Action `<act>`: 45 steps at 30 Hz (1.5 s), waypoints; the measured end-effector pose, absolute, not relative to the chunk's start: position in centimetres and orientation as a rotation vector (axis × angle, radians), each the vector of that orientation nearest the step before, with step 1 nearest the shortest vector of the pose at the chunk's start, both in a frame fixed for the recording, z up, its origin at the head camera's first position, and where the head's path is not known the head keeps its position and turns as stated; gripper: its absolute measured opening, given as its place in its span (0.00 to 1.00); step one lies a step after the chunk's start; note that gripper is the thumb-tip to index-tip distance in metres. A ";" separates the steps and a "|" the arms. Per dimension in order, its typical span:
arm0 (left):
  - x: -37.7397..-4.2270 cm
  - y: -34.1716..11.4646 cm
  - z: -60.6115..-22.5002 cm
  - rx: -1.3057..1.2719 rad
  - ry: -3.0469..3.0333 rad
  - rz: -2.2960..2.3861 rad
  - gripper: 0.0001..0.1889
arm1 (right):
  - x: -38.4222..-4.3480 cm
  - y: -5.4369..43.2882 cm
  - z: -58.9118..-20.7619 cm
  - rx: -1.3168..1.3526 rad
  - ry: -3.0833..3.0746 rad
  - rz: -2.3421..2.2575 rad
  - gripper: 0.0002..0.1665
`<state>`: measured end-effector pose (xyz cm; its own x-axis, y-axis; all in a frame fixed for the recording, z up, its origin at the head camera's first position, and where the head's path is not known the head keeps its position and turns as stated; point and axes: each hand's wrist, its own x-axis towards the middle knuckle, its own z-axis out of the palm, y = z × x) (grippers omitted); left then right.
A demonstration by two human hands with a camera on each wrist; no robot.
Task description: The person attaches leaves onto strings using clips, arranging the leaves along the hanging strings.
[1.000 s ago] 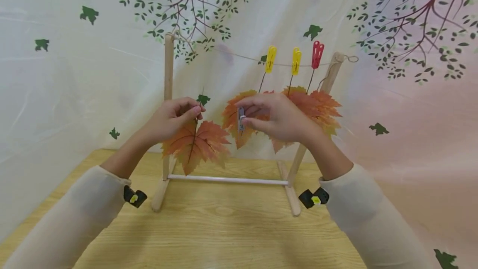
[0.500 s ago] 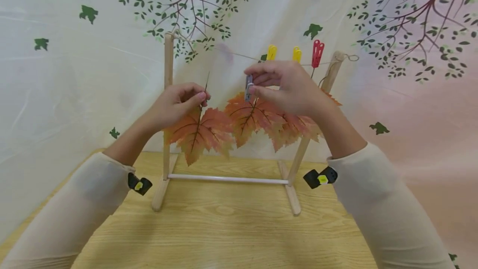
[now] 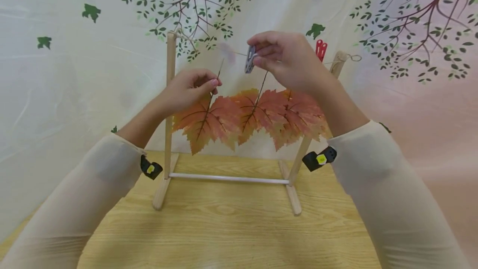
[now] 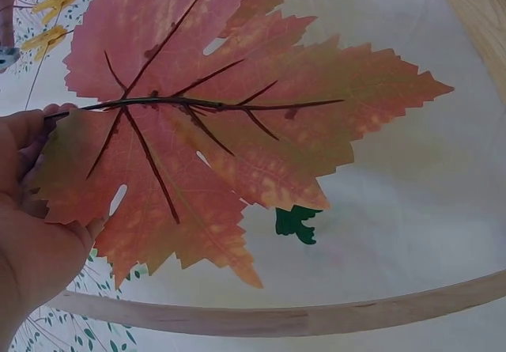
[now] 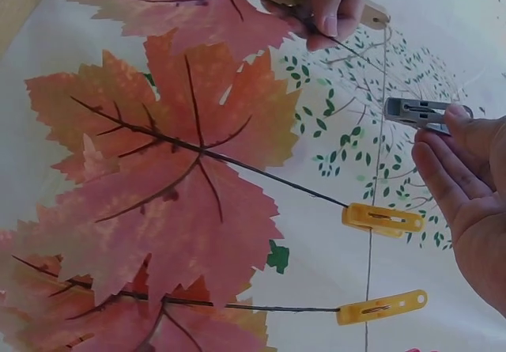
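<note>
My left hand (image 3: pixel 192 90) pinches the dark stem of an orange-red maple leaf (image 3: pixel 209 121), whose tip sticks up above the fingers and whose blade hangs below. In the left wrist view this leaf (image 4: pixel 213 123) fills much of the picture. Between thumb and fingers, my right hand (image 3: pixel 289 61) holds a grey clothespin (image 3: pixel 249 59) close to the string. Seen from the right wrist, the clothespin (image 5: pixel 411 111) points its tip toward the string (image 5: pixel 378 174); whether they touch I cannot tell. Two yellow clothespins (image 5: pixel 383 219) clip further leaves (image 5: pixel 182 154) by their stems onto that string.
The string runs between a left wooden post (image 3: pixel 170 65) and a right wooden post (image 3: pixel 337 66). A red clothespin (image 3: pixel 320 50) sits near the right post. A white rod (image 3: pixel 228 178) joins the stand's feet on the wooden table (image 3: pixel 224 231). Behind hangs a leaf-patterned cloth (image 3: pixel 119 69).
Both hands have risen, the left one also shifting right with its leaf. My right hand has carried the grey clothespin up to the string's height and now hides the yellow clothespins in the head view.
</note>
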<state>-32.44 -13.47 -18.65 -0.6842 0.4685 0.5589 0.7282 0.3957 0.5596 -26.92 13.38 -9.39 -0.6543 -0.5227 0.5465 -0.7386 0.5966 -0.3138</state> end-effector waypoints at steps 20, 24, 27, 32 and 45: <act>-34.1 -12.2 -17.5 -0.991 -2.422 -1.052 0.13 | -29.4 11.9 -7.3 0.921 -2.408 0.529 0.18; -34.1 -11.8 -17.4 -0.987 -2.424 -1.059 0.13 | -29.7 11.6 -7.2 0.893 -2.413 0.519 0.17; -34.0 -11.6 -17.3 -0.983 -2.427 -1.068 0.13 | -29.7 11.4 -7.1 0.868 -2.415 0.528 0.17; -34.1 -11.4 -17.4 -0.975 -2.430 -1.062 0.13 | -29.8 11.0 -7.0 0.834 -2.413 0.550 0.16; -33.9 -11.5 -17.2 -0.966 -2.414 -1.077 0.14 | -30.1 10.4 -7.2 0.780 -2.465 0.571 0.16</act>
<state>-33.86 -11.53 -17.25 -0.7176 0.4502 0.5314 0.6962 0.4856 0.5287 -30.15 10.37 -7.18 -0.7176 -0.4134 0.5605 -0.6177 0.7495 -0.2380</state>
